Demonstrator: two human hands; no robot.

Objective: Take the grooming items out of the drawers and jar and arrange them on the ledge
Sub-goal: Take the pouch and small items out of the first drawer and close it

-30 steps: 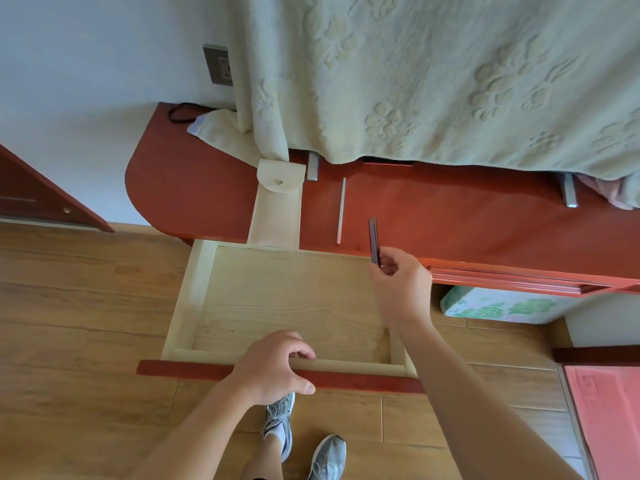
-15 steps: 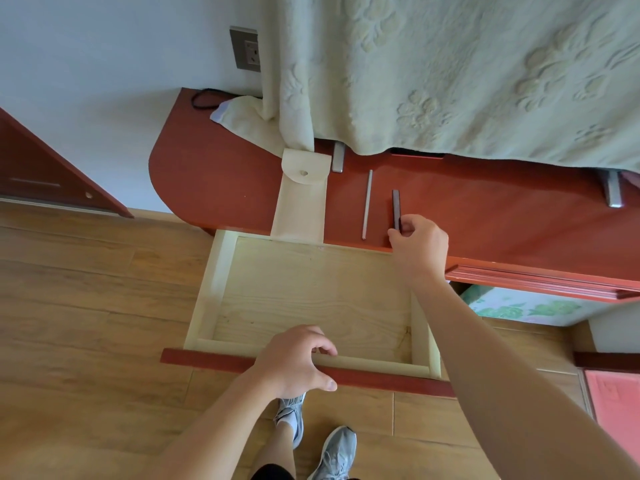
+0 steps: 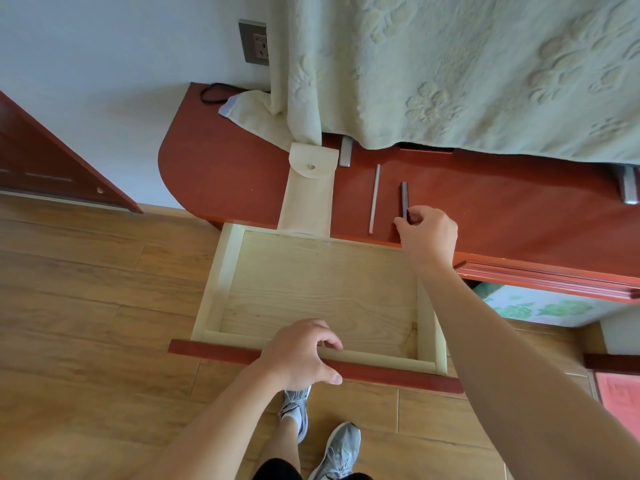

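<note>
The dark stick (image 3: 404,199) lies on the red ledge (image 3: 225,181) just beyond the far right corner of the open drawer (image 3: 221,278), pointing away from it. The right hand (image 3: 427,233) pinches the stick's near end between thumb and fingertips, with the other fingers curled. Beyond the drawer's far edge, left of the dark stick and parallel to it with a clear strip of ledge between, lies a thin white stick (image 3: 374,199). Further left is a cream pouch (image 3: 310,199) with a snapped flap, whose near end reaches the ledge's front edge, right at the drawer's back wall.

The left hand (image 3: 301,355) grips the drawer's red front panel (image 3: 398,374), fingers curled over its top edge. The drawer's pale wood floor shows bare between its walls.

Beyond the drawer a pale green blanket (image 3: 450,64) hangs over the back of the ledge, covering it past the sticks' far ends. Left of the pouch, the ledge runs bare to its rounded end. Right of the drawer, a floral-printed box (image 3: 540,306) sits under the ledge's overhang.
</note>
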